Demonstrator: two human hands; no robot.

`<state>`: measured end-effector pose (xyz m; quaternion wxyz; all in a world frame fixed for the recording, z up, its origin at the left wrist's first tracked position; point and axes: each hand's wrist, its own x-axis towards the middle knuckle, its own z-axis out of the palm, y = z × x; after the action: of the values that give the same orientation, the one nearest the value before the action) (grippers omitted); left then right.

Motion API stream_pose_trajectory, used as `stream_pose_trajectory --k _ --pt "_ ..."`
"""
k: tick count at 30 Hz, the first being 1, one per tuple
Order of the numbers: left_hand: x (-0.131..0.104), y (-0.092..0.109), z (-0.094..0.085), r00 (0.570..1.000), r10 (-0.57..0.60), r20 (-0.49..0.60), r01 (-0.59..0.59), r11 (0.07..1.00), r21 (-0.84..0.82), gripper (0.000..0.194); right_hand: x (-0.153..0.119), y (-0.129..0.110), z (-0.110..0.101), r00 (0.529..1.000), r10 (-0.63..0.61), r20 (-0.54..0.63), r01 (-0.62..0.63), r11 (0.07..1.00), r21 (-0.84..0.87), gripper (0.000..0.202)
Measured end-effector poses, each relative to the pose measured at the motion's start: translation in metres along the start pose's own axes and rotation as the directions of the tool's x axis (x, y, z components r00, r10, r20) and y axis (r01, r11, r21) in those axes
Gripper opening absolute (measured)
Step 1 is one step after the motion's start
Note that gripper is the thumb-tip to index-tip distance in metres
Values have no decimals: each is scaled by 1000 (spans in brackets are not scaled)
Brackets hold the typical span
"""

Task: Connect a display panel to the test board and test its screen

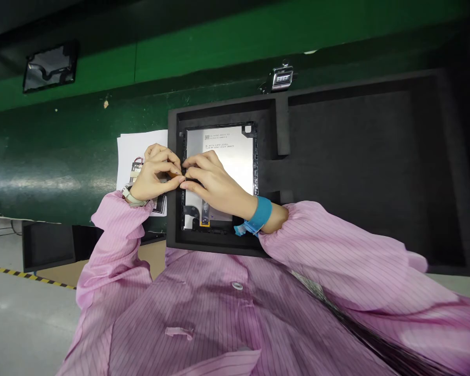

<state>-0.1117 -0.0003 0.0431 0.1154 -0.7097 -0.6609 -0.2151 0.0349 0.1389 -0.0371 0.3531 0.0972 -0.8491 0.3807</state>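
Note:
A flat silver-backed display panel (241,162) with a black frame and small printed text lies in a black foam tray (173,224). Over its left edge my two hands meet, fingertips nearly touching. My left hand (154,175) is closed in a pinch, and a sliver of something orange-brown (175,176) shows beside its fingers. My right hand (223,188) rests across the panel, thumb and fingers also pinched together at that edge. Whatever lies between the fingertips is too small and covered to name. Below the hands a dark ribbon cable (205,211) runs down the panel.
White printed sheets (127,151) lie left of the tray, partly under my left hand. A tally counter (282,78) sits behind the tray. Another framed panel (50,69) is at the far left on the green surface (82,136). A blue wrist strap (262,213) circles my right wrist.

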Motion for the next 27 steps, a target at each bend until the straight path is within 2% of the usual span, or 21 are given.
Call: stream_pose_trajectory --k 2,5,7,8,10,11,12,13,14,16,17,19,22,27 --pt "1 -1 -1 1000 22 -6 -22 1000 -6 42 1 -2 -1 1000 7 13 -7 1000 -27 32" --pt "-1 1 -6 999 -17 -29 18 999 40 40 -3 -9 -9 999 23 -34 -27 995 -91 46" --pt "-9 8 -11 982 -79 -171 96 991 96 45 -12 -16 -23 995 31 -92 -49 980 -194 55" --pt "-17 12 -12 949 -110 -295 151 981 121 47 -20 -20 -31 992 37 -121 -68 963 -263 57" --pt "-38 24 -10 826 -137 -547 263 952 159 41 -41 -27 -48 985 59 -164 -121 910 -398 58" --pt "-51 30 -6 768 -134 -626 312 932 183 35 -53 -30 -55 981 77 -176 -149 881 -448 58" --pt "-65 37 -1 749 -128 -650 344 914 216 28 -66 -30 -60 978 99 -182 -176 857 -484 58" --pt "-79 42 6 773 -129 -622 361 895 262 22 -78 -30 -63 975 118 -186 -199 839 -507 58" --pt "-93 47 13 817 -148 -557 373 872 316 19 -89 -28 -64 972 138 -189 -219 824 -523 59" --pt "-113 55 25 897 -212 -389 378 824 423 26 -105 -22 -59 967 168 -193 -248 799 -547 61" --pt "-120 58 30 915 -243 -323 378 797 471 32 -111 -18 -55 965 179 -194 -258 790 -557 61" --pt "-127 60 36 928 -271 -257 371 746 553 39 -117 -13 -44 961 193 -200 -274 775 -570 61" --pt "-127 61 37 936 -271 -225 351 691 632 43 -118 -10 -31 952 197 -235 -300 766 -569 59" --pt "-123 59 35 955 -240 -175 290 632 719 45 -120 -10 -25 946 160 -282 -296 778 -554 58"
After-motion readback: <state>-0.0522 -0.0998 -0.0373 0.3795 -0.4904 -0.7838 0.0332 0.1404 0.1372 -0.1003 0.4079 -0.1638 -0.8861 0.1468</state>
